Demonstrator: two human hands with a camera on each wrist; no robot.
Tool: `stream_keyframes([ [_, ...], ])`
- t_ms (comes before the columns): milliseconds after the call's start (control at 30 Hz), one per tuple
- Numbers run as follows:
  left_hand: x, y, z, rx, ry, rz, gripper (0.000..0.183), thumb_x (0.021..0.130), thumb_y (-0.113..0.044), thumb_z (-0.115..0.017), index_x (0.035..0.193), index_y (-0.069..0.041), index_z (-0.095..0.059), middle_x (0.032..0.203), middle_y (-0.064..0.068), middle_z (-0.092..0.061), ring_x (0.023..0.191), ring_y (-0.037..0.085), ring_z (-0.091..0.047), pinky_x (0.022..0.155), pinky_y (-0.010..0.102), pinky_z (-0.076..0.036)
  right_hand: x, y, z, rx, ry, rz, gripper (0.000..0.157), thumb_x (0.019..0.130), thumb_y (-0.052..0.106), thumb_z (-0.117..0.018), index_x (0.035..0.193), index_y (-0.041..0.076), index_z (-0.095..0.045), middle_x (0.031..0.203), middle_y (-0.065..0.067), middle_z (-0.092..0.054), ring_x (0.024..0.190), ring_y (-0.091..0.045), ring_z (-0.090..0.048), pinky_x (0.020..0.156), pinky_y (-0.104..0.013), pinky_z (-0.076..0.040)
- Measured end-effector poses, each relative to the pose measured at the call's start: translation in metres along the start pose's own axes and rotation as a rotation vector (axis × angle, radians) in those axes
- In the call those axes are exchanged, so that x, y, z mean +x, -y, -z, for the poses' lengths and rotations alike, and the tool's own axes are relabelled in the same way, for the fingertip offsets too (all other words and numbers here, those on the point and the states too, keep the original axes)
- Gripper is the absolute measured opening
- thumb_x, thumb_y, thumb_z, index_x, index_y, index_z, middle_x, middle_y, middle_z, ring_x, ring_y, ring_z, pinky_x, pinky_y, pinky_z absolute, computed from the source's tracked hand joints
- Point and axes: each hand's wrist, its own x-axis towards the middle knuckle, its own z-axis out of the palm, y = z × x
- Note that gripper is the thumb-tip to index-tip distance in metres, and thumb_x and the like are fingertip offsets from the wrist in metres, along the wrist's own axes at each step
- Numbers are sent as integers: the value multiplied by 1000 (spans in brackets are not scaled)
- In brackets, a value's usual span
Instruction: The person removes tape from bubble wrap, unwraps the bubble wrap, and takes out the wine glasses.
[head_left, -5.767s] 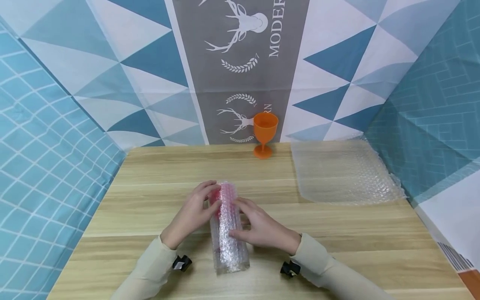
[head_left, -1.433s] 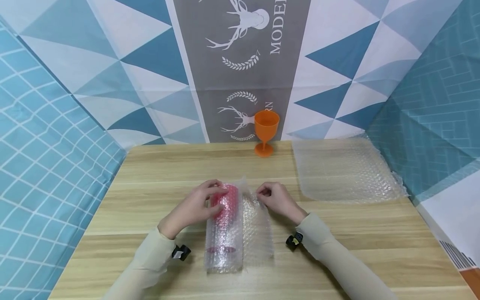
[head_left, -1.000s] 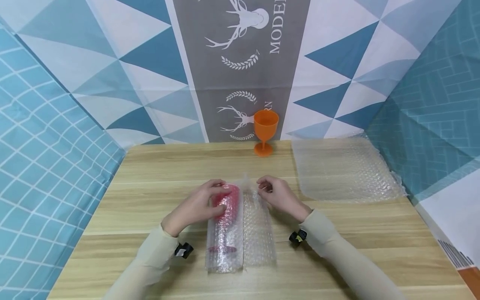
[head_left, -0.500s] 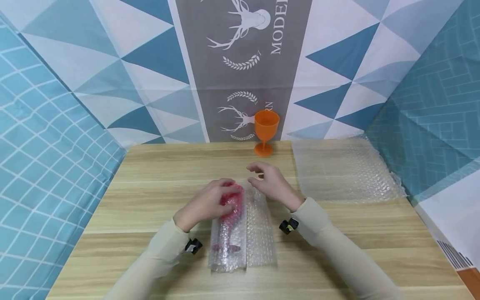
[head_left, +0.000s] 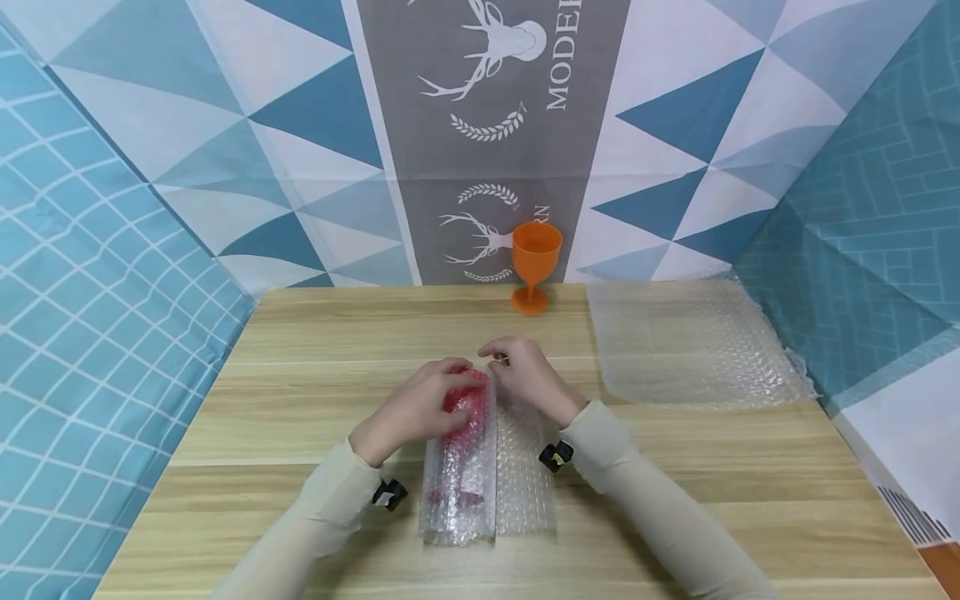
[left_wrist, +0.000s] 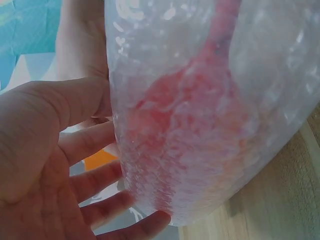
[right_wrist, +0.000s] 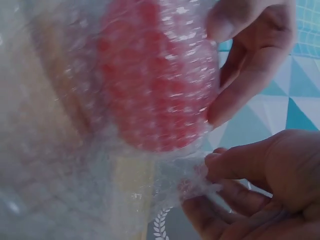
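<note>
Your left hand [head_left: 420, 408] is wrapped round the red goblet [head_left: 474, 407], thumb and fingers apart over its bubble wrap [head_left: 525, 492], just below centre of the head frame. You've got your right hand [head_left: 528, 375] pinching the wrap's top edge right beside it. Orange goblet [head_left: 536, 257] stands above centre, another bubble sheet [head_left: 667, 342] lies right of that.

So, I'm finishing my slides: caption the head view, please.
Left hand holds a red goblet lying in bubble wrap while the right hand pinches the wrap's far edge; an orange goblet stands behind.
</note>
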Motion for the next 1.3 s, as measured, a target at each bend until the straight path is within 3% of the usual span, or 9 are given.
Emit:
stream_keyframes([
  [367, -4, 0, -4, -10, -27, 56, 52, 85, -20, -77, 137, -19, -68, 151, 13, -54, 137, 39, -52, 112, 61, -44, -5, -5, -2, 2, 34, -60, 17, 90, -9, -70, 104, -3, -77, 104, -17, -77, 90, -24, -74, 80, -29, -62],
  [867, -13, 10, -3, -143, -68, 66, 52, 85, -17, -78, 136, -18, -68, 147, 13, -54, 134, 36, -54, 110, 58, -47, -13, -16, 0, 7, 24, -141, 15, 91, -5, -70, 104, -1, -77, 101, -13, -77, 92, -23, -72, 83, -32, -61],
  [1300, -18, 16, -1, -193, -72, 97, 50, 85, -19, -79, 134, -15, -68, 151, 15, -51, 137, 40, -52, 109, 61, -47, -17, -22, 2, 0, 13, -149, 11, 92, -2, -70, 100, 0, -77, 97, -11, -76, 89, -20, -70, 81, -34, -60],
])
